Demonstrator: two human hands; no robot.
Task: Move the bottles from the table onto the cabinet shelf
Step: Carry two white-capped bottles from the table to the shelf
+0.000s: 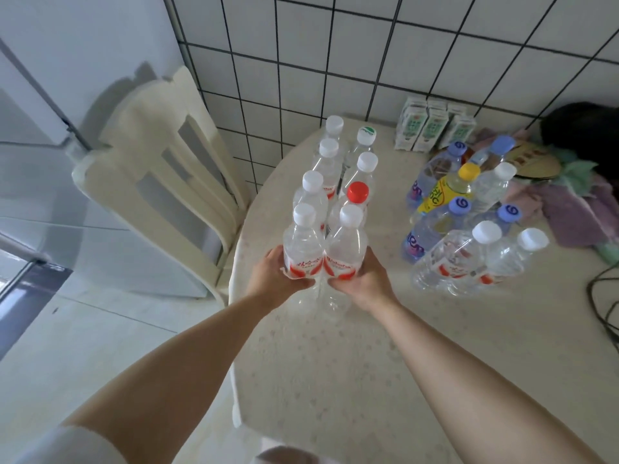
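Two clear white-capped bottles with red labels stand side by side at the near end of a double row on the round table (335, 363). My left hand (273, 274) grips the left bottle (301, 242) at its label. My right hand (363, 279) grips the right bottle (346, 244) the same way. Behind them stand several more bottles, one with a red cap (357, 192) and one with a green-marked cap (366, 135). A second cluster (469, 209) of blue-capped, yellow-capped and white-capped bottles stands to the right. No cabinet shelf is in view.
A cream chair (160, 169) stands left of the table against the tiled wall. Three small cartons (433, 128) sit at the table's back. Crumpled purple and green cloth (569, 202) and a dark cable (603, 306) lie at the right edge.
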